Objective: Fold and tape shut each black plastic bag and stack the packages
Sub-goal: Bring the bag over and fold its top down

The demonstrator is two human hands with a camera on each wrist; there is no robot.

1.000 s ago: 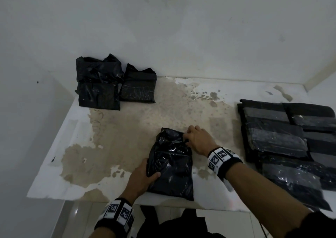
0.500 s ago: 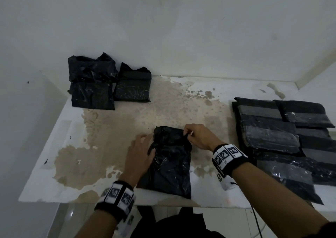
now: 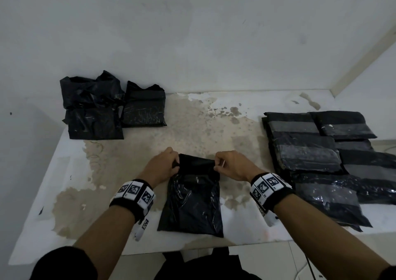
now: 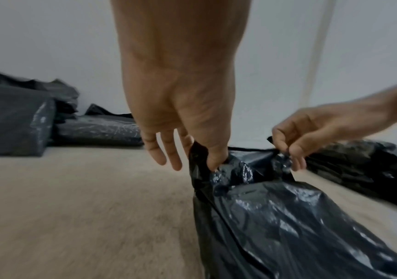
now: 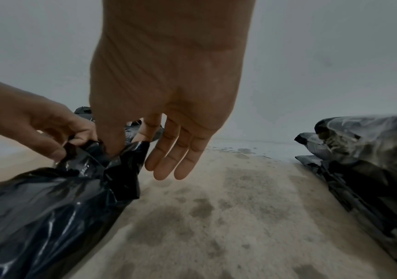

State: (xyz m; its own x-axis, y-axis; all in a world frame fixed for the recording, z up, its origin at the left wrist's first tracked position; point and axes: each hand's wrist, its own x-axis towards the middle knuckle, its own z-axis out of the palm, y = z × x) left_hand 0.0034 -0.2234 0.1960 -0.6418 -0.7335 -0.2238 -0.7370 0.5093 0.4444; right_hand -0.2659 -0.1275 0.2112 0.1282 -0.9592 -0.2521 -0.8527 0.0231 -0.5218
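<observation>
Both hands (image 3: 162,165) (image 3: 232,165) pinching black bag (image 3: 192,202) mouth

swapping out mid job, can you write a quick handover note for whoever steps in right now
Left hand pinches the left corner of the middle bag's open top; right hand pinches the right corner.
That bag lies at the front of the table, not yet folded or taped.
Done: taped packages stacked on the right.
Left: fold and tape this bag, stack it, then the untaped bags at the back left.
</observation>
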